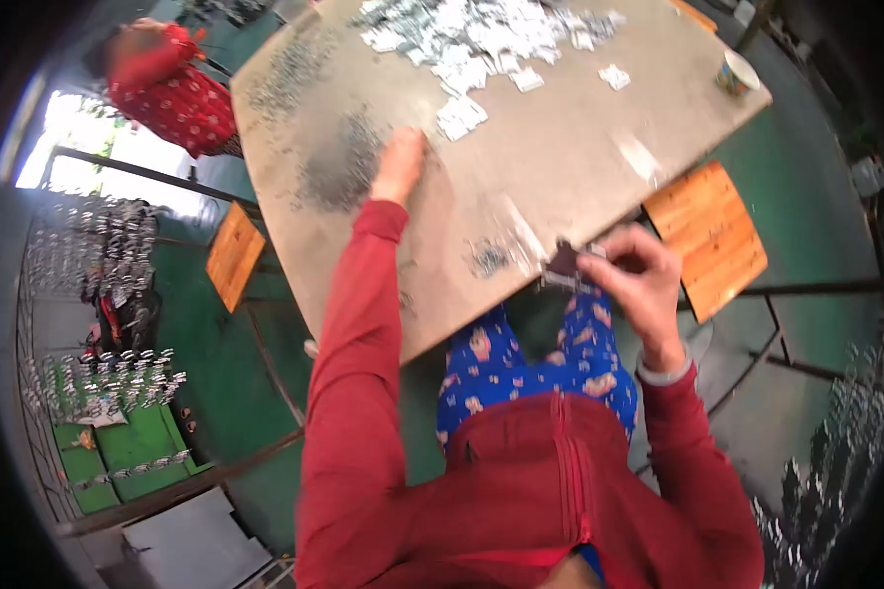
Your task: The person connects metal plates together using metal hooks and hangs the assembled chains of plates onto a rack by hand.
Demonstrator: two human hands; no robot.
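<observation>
My left hand [400, 165] is stretched out over the table, its fingers curled down beside a loose heap of small dark metal parts [342, 169]. Whatever those fingers hold is hidden beneath them. At the near table edge my right hand [643, 280] pinches a small dark brown flat piece [563, 260] between thumb and fingers. Just below that piece, a shiny metal strip [560, 282] shows at the table edge. A little group of small metal parts [489, 257] lies on the tabletop to the left of my right hand.
A large pile of white and silvery pieces [462, 44] covers the far side of the table [550, 147]. A paper cup [737, 74] stands at the right corner. Wooden stools [709, 240] flank the table. Another person in red [172, 98] is at the far left.
</observation>
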